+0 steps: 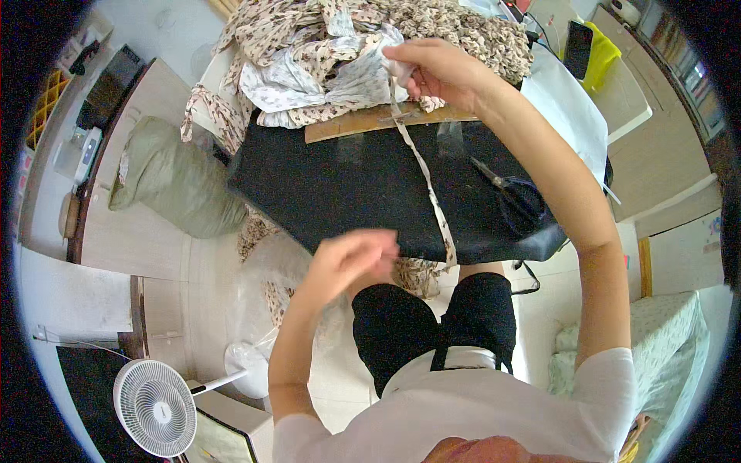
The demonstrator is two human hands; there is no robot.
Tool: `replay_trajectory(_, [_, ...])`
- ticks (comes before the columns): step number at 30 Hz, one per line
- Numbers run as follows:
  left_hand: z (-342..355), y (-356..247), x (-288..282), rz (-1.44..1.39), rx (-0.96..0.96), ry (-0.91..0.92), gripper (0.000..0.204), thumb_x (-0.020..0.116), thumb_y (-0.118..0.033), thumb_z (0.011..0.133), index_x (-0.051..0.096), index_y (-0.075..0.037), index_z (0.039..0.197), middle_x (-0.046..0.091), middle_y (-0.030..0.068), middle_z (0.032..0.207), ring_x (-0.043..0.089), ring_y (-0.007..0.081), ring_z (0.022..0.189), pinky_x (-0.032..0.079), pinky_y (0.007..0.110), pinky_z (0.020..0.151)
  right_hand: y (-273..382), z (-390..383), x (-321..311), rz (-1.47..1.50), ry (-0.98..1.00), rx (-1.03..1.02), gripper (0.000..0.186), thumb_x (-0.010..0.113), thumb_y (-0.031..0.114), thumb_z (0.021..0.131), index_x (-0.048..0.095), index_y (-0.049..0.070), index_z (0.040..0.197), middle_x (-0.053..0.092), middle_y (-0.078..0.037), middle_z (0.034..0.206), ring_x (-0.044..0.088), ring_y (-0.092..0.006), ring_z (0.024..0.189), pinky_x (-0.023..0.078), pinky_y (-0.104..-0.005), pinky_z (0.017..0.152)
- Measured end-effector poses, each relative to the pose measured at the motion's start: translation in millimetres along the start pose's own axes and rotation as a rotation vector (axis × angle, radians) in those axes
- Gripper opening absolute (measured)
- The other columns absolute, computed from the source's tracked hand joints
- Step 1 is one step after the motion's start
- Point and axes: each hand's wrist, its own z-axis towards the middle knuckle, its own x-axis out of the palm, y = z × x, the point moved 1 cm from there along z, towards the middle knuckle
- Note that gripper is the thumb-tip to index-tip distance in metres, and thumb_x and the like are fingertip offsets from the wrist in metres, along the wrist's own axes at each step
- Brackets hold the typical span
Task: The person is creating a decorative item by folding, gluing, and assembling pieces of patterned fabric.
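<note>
So the left hand is hovering by the near edge of the worktop, too blurry for me to say if it's gripping anything. The narrow patterned strip is lying from that edge towards the far one, where the right hand is pinching pale cloth. Scissors are sitting idle towards the right edge. Behind, loose printed fabric is waiting, probably plenty left; the bunched heap beside it is looking done, I reckon.

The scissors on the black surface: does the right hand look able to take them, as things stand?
Probably yes: the scissors lie on the black surface with nothing visible covering them. But the right hand seems to hold pale fabric, so it may need to release that first.
</note>
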Motion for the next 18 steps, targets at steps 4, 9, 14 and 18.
replay_trajectory(4, [88.9,-7.1,15.1,0.236,0.034,-0.106,0.025,0.059,-0.021,0.09,0.062,-0.001,0.106,0.066,0.0084,0.083,0.06,0.0103,0.058,0.046,0.024,0.049,6.2,-20.8,14.3,-0.168,0.101,-0.074,0.023,0.061,0.025,0.089,0.061,0.002,0.091,0.061,-0.001,0.077,0.052,-0.0078,0.055,0.046,-0.0211,0.055])
replay_trajectory(9, [113.6,2.9,21.4,0.543,0.176,-0.194,0.023,0.068,-0.023,0.082,0.064,0.0,0.08,0.063,0.0101,0.061,0.061,0.0169,0.048,0.045,0.03,0.046,2.9,-60.0,9.9,-0.735,0.475,-0.13,0.017,0.059,0.015,0.087,0.064,-0.001,0.088,0.066,-0.006,0.072,0.062,-0.011,0.062,0.05,-0.0252,0.059])
replay_trajectory(14, [118.3,1.8,0.9,0.494,0.034,-0.279,0.025,0.066,-0.024,0.083,0.065,0.001,0.082,0.064,0.0097,0.061,0.058,0.0141,0.043,0.044,0.028,0.044,-40.7,-44.2,-47.0,-1.231,0.018,-0.368,0.023,0.061,0.015,0.083,0.061,0.003,0.103,0.065,-0.012,0.089,0.064,-0.0295,0.082,0.051,-0.0369,0.071])
replay_trajectory(18, [124.3,-12.8,16.2,0.646,-0.011,-0.163,0.034,0.072,-0.036,0.077,0.068,-0.001,0.078,0.066,0.0105,0.065,0.063,0.0206,0.051,0.049,0.03,0.051,-77.2,-37.4,-49.7,-1.372,-0.072,-0.525,0.035,0.06,0.012,0.082,0.055,0.006,0.116,0.058,-0.012,0.108,0.058,-0.0316,0.098,0.051,-0.0391,0.08])
